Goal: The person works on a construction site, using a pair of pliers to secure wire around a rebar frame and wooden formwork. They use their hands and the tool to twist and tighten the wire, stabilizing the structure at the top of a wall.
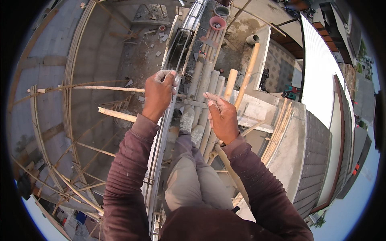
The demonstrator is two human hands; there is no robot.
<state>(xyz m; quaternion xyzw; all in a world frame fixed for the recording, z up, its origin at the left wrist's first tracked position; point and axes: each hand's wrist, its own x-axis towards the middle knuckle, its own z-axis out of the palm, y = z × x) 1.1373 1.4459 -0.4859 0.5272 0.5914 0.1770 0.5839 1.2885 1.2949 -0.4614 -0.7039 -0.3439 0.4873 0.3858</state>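
My left hand (158,95) is raised over the long wall-top form, its fingers closed in a pinch. What it pinches, if anything, is too small to make out. Steel reinforcing bars (185,40) run along the form just beyond it. Farther right, my right hand (222,119) hovers above the bamboo poles (206,82), thumb and fingers pressed together. A thin dark sliver seems to show at its fingertips, too fine to name. The two hands are apart. Both hands look dusted with pale powder.
My shoes (187,119) stand on the bamboo walkway, high above ground. Bamboo scaffolding (66,120) and a drop lie left. Ahead are a pink bucket (217,23) and a grey bucket (221,11). At right, a green power tool (290,93) rests near upright bamboo poles (277,134).
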